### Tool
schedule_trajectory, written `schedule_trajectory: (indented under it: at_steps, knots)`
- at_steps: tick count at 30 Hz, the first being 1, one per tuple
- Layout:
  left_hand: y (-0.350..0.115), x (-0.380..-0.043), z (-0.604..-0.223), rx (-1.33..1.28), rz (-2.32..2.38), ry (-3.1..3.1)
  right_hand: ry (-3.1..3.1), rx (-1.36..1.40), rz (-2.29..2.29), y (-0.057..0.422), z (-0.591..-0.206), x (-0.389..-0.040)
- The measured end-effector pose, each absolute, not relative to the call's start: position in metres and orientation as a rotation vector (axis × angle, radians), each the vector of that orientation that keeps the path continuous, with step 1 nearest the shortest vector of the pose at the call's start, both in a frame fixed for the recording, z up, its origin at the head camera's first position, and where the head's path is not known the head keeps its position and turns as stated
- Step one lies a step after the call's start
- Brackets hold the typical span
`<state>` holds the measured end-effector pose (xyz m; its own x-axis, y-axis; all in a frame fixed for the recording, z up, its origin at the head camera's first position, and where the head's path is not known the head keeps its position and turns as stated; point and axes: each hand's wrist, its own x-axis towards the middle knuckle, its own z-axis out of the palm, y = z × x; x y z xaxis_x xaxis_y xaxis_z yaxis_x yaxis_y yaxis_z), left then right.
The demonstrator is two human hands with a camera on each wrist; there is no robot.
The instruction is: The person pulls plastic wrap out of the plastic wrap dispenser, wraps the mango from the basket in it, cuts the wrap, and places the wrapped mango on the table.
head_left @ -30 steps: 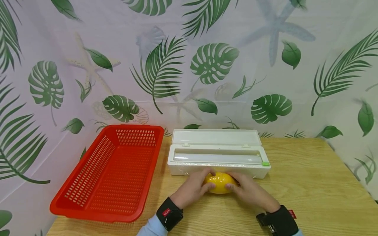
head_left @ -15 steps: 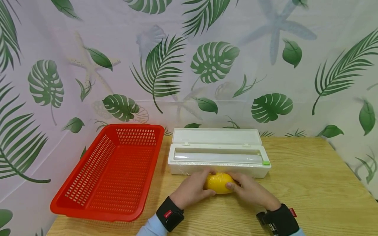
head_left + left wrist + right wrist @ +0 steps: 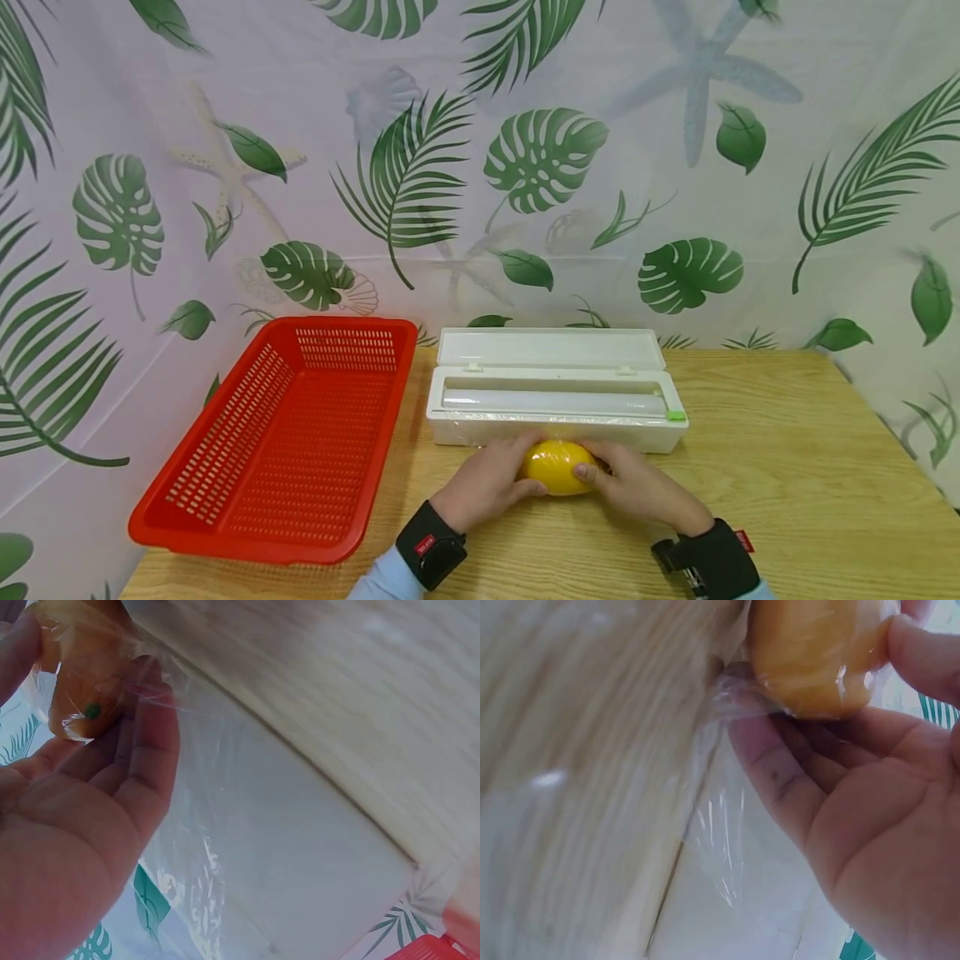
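We find the widest passage right of the right hand point(image 3: 637, 487), over bare surface point(image 3: 795, 467). Straight ahead, the long white box point(image 3: 558, 421), its lid point(image 3: 551, 347) up, bars our way just beyond the yellow object point(image 3: 558, 468), with the patterned backdrop point(image 3: 570, 250) behind. Left, the red basket point(image 3: 386, 437) leaves us only a narrow strip beside the box. Clear film point(image 3: 202, 900) crowds the left hand's point(image 3: 491, 479) fingers; between the wrists, we could reach in from the near side.
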<state>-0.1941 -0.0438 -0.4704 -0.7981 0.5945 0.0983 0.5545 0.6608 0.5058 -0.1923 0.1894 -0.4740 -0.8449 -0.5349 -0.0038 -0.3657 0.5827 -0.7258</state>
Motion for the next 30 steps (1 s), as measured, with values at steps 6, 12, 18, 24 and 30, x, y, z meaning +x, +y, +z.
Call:
schedule_trajectory:
  at_steps: [6, 12, 18, 24, 30]
  knots:
    - [-0.046, -0.196, -0.474, 0.953, 0.803, 2.799, 2.682, -0.612, -1.097, 0.182, -0.471, -0.189]
    - [-0.047, -0.196, -0.475, 0.948, 0.765, 2.827, 2.936, -0.556, -0.83, 0.17, -0.459, -0.177]
    - [-0.046, -0.195, -0.474, 0.946, 0.696, 2.866, 3.144, -0.743, -0.62, 0.163, -0.455, -0.17]
    - [-0.044, -0.192, -0.473, 0.938, 0.615, 2.924, 3.053, -0.78, -0.688, 0.165, -0.46, -0.172]
    - [-0.04, -0.188, -0.471, 0.956, 0.414, 3.088, 3.029, -0.763, -0.753, 0.168, -0.464, -0.177]
